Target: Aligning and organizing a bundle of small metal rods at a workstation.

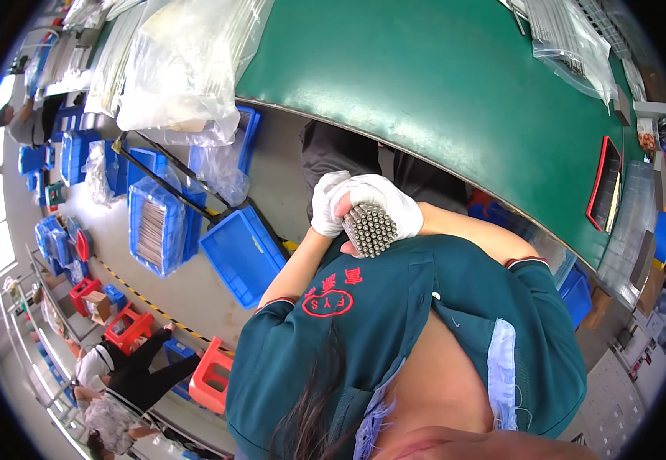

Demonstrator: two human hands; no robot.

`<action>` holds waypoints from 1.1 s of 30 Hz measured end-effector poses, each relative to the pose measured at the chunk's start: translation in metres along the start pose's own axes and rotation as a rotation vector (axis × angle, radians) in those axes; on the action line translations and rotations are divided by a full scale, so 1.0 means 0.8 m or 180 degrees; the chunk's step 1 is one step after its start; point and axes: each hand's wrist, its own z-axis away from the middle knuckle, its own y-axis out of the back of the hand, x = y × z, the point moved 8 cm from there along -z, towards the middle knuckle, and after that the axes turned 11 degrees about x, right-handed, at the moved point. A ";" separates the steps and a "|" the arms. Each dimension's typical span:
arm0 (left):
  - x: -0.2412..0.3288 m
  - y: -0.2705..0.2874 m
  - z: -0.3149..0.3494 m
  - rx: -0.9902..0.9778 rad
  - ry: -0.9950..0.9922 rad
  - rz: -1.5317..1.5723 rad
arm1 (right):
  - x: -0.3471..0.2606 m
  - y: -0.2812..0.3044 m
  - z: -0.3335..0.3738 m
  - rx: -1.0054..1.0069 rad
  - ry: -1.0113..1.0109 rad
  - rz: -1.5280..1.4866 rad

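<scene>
A tight bundle of thin metal rods (370, 230) is held close in front of my chest, its round ends turned up towards me. My right hand (390, 201), in a white glove with bare fingertips, wraps around the far side of the bundle. Against its left side, my left hand (328, 205), also white-gloved, is closed and pressed next to the right. How long the rods are cannot be seen, as their lower part is hidden behind the hands. Beyond both hands lies the edge of the green worktable (394, 69).
Clear plastic bags of long thin pieces (187, 69) lie at the table's left end, another bag (570, 46) far right. A red-edged tray (605, 184) is at right. Blue crates (245, 257) and a black-handled cart (172, 180) stand left. Other people (129, 376) sit further off.
</scene>
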 end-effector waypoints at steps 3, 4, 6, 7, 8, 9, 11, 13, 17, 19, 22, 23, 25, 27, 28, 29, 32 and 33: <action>0.007 0.001 -0.009 0.0053 -0.0132 0.0151 | -0.002 0.007 0.000 0.0126 -0.0025 0.0068; -0.010 -0.005 -0.003 -0.0100 0.0268 0.0532 | 0.000 0.009 0.003 0.0185 -0.0098 0.0161; 0.031 0.011 -0.038 -0.0229 -0.0032 0.0540 | 0.008 0.017 0.007 0.0330 -0.0343 0.0230; 0.044 0.003 -0.047 -0.0297 -0.0174 0.0704 | 0.011 0.015 0.007 0.0422 -0.0464 0.0163; 0.050 0.003 -0.065 -0.0100 0.0232 0.1217 | 0.018 0.013 0.008 0.0445 -0.0826 -0.0074; 0.059 0.008 -0.080 0.0084 0.0678 0.1683 | 0.004 0.018 0.003 0.0592 -0.0546 0.0658; 0.066 0.013 -0.086 0.0347 0.1624 0.2565 | 0.008 0.027 0.005 0.0981 -0.0631 0.0815; -0.010 -0.002 -0.021 0.0117 0.2015 0.2459 | 0.025 0.032 0.008 0.1617 -0.0997 0.0203; 0.069 0.013 -0.052 0.0084 0.1843 0.1846 | -0.021 0.041 -0.011 0.1871 -0.0987 -0.0112; 0.074 0.007 -0.054 -0.0006 0.2093 0.2032 | -0.061 0.048 -0.029 0.1918 -0.0731 -0.0330; 0.166 0.042 -0.119 -0.0194 0.1966 0.1462 | -0.126 0.060 -0.059 0.2152 -0.0250 -0.0218; 0.196 0.054 -0.148 -0.0082 0.1583 0.1498 | -0.148 0.067 -0.073 0.2148 -0.0138 -0.0151; 0.221 0.063 -0.194 0.0055 0.0148 0.0699 | -0.192 0.083 -0.092 0.2150 0.0234 0.0176; 0.228 0.060 -0.224 0.0092 -0.0437 0.0985 | -0.238 0.090 -0.110 0.2130 0.0694 0.0642; 0.240 0.054 -0.243 0.0096 -0.0658 0.0993 | -0.249 0.095 -0.118 0.2106 0.0842 0.0997; 0.231 0.050 -0.258 0.0363 -0.1021 0.0798 | -0.267 0.092 -0.126 0.2003 0.1366 0.1339; 0.203 0.017 -0.295 0.0523 -0.0547 0.1413 | -0.263 0.101 -0.140 0.1714 0.1676 0.2002; 0.202 0.004 -0.299 0.0393 -0.0324 0.1646 | -0.249 0.112 -0.143 0.1691 0.1565 0.2024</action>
